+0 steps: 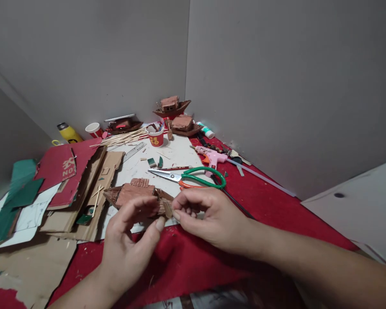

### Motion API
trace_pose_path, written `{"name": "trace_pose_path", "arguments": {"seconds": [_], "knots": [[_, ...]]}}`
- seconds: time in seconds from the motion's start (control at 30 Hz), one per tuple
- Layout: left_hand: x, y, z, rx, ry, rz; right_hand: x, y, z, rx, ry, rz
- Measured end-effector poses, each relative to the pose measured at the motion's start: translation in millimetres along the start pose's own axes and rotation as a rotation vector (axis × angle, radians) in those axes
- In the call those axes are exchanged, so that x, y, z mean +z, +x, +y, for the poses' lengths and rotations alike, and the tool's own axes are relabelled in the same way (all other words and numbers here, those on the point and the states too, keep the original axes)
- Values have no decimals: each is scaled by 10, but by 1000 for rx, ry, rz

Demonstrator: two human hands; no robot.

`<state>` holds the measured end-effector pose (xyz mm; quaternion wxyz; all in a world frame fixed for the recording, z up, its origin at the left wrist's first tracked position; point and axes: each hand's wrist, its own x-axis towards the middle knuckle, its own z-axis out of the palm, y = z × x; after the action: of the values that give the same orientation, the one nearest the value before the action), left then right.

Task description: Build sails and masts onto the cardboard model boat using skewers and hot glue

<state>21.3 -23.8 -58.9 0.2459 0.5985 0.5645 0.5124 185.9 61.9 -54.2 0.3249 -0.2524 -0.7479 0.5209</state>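
A small brown model boat [135, 195] with a boxy cabin sits at the near edge of the white board, partly covered by my hands. My left hand [128, 234] is beside its near side, fingers curved and thumb apart. Its thumb tip comes close to a small flat brown piece [166, 208]; whether they touch is unclear. The thumb and index finger of my right hand [206, 214] pinch that piece at the boat's right end. Behind my right hand lie scissors [193, 175] with green handles, blades pointing left.
A pink glue gun [214, 156] with a long glue stick lies right on the red cloth [263, 193]. Farther back are a red paper cup [156, 138], thin wooden sticks [125, 136] and other model boats [171, 105]. Cardboard sheets [111, 171] pile up at left; grey walls [276, 77] enclose the back.
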Motion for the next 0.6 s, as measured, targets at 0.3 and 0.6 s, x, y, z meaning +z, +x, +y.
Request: {"name": "trace_pose_path", "arguments": {"seconds": [0.3, 0.6], "knots": [[58, 45, 7, -98, -170, -46, 112, -42, 103, -243, -205, 11], [94, 23, 16, -131, -243, -22, 136, -43, 135, -343, -284, 44]]}}
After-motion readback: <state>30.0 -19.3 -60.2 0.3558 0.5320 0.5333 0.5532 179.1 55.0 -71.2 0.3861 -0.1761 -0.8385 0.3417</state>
